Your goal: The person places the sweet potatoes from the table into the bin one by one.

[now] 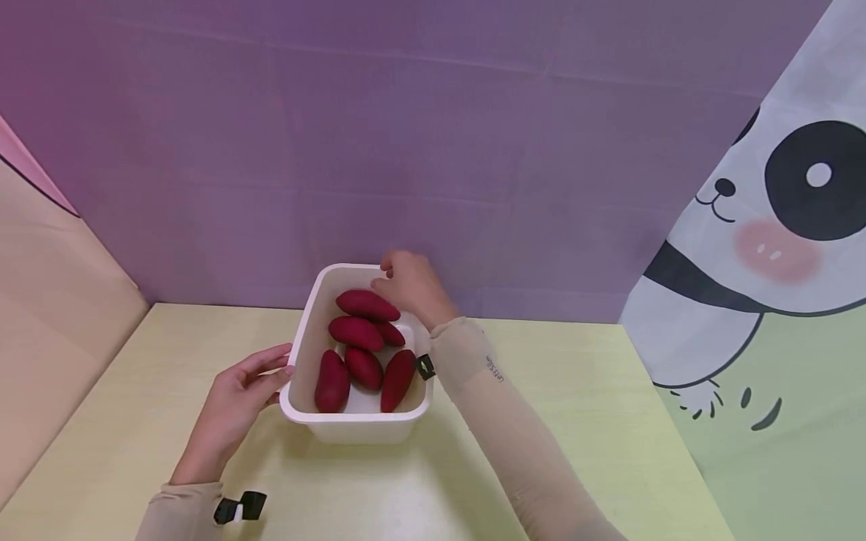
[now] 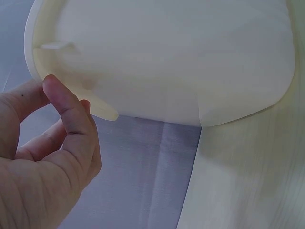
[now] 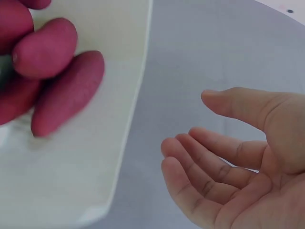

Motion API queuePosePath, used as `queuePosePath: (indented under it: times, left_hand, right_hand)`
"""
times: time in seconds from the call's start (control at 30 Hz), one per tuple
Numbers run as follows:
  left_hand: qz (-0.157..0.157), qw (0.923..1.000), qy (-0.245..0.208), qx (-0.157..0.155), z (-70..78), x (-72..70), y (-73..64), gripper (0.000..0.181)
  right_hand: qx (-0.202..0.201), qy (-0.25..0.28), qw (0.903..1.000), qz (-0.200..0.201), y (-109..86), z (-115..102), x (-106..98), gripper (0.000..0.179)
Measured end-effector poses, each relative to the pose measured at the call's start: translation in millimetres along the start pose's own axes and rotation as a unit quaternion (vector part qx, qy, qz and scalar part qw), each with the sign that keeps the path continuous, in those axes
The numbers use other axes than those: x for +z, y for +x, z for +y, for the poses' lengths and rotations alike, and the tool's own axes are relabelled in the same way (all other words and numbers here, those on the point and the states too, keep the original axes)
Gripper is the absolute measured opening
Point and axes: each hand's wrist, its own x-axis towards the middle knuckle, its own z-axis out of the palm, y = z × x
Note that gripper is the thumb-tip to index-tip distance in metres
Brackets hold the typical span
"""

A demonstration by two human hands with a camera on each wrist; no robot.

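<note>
A white plastic bin (image 1: pixel 361 427) stands on the table near the back, with several dark red sweet potatoes (image 1: pixel 365 304) inside, some lying on one another. At its left side, my left hand (image 1: pixel 237 394) holds the rim with fingertips and thumb. The left wrist view shows those fingertips (image 2: pixel 52 86) right at the rim, bent beneath it. My right hand (image 1: pixel 413 289) is at the far right corner of the bin, overlapping the rim in the head view. In the right wrist view that hand (image 3: pixel 228 176) is beside the bin wall, fingers loosely bent and nothing between them.
The pale wooden table (image 1: pixel 541 421) extends to both sides and in front of the bin. A purple backdrop (image 1: pixel 433 150) rises right behind it. On the right hangs a printed panda sheet (image 1: pixel 751 300), on the left a beige panel (image 1: pixel 54 315).
</note>
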Motion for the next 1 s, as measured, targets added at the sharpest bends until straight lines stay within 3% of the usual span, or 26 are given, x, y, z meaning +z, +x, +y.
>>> queuePosePath:
  times: [0.2, 0.43, 0.77, 1.0]
  left_hand:
    - [0.0, 1.0, -0.001, 0.009, 0.1, -0.5, -0.9, 0.051]
    - [0.0, 1.0, -0.003, 0.005, -0.8, -1.8, -3.8, 0.052]
    - [0.004, 0.9999, -0.006, 0.008, -2.2, -2.7, -4.4, 0.051]
    - [0.002, 0.9999, -0.006, 0.008, -1.5, -2.4, -4.8, 0.051]
  right_hand:
    - [-0.019, 0.043, 0.9987, 0.017, -20.0, 20, -18, 0.028]
    - [-0.006, 0.1, 0.9948, 0.022, -49.0, 62, -22, 0.03]
    - [0.002, 0.14, 0.9889, 0.05, -69.7, 123, -12, 0.031]
    - [-0.007, 0.149, 0.9875, 0.051, -72.4, 164, 4, 0.028]
